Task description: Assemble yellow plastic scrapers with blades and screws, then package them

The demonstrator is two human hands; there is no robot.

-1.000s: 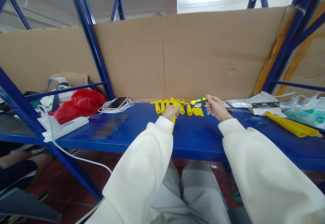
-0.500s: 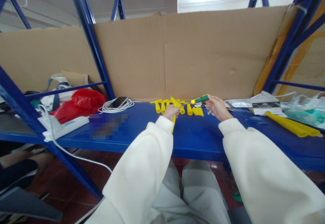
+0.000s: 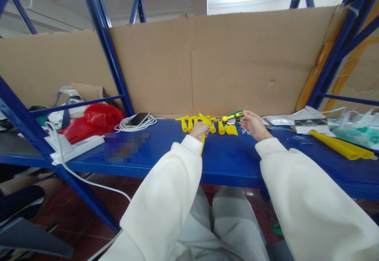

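My left hand (image 3: 200, 130) is closed around a yellow plastic piece (image 3: 205, 118), whose upper end sticks out above the fingers and whose lower end shows below. In my right hand (image 3: 253, 124) is the end of a green and yellow screwdriver (image 3: 233, 115), pinched by the fingertips. Its metal shaft points left and meets the yellow piece; the tip is too small to make out. Behind my left hand stand several yellow T-shaped parts (image 3: 184, 124) in a row. Small flat yellow pieces (image 3: 231, 130) and tiny metal bits (image 3: 245, 132) lie between the hands.
A phone (image 3: 137, 119) rests on a coiled white cable (image 3: 151, 122) at the left. Further left are a white power strip (image 3: 78, 148) and a red bag (image 3: 96, 121). Yellow tubes (image 3: 337, 144) lie at the right. A cardboard panel (image 3: 237, 63) backs the blue shelf (image 3: 231, 162).
The screwdriver handle has turned about its length, showing more yellow now. Both hands keep nearly the same place.
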